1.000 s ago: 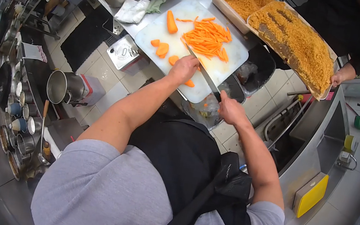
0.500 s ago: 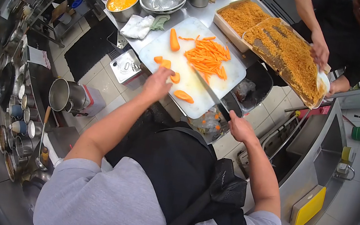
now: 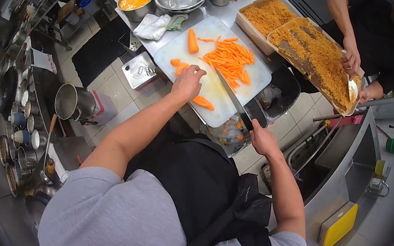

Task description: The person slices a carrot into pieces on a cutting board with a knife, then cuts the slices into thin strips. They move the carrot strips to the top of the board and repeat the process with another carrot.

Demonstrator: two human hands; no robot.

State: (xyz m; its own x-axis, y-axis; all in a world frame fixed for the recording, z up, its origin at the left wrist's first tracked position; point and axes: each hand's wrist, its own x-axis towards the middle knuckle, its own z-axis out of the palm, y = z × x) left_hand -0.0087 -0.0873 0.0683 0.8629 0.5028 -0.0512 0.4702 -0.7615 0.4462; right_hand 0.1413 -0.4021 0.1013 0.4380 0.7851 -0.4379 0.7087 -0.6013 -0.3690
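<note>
One white board (image 3: 204,82) on steel counter (image 3: 232,6): left fingers (image 3: 195,72) curled on carrot pieces (image 3: 176,62), right fingers (image 3: 257,130) around knife (image 3: 229,95).

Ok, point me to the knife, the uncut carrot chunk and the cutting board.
knife (image 3: 232,97): head view, middle of the blade.
carrot chunk (image 3: 193,41): head view, middle of its length.
cutting board (image 3: 181,51): head view, bare white patch beside the chunk.

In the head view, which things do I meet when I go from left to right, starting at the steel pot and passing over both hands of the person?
steel pot → left hand → knife → right hand → yellow board
</note>
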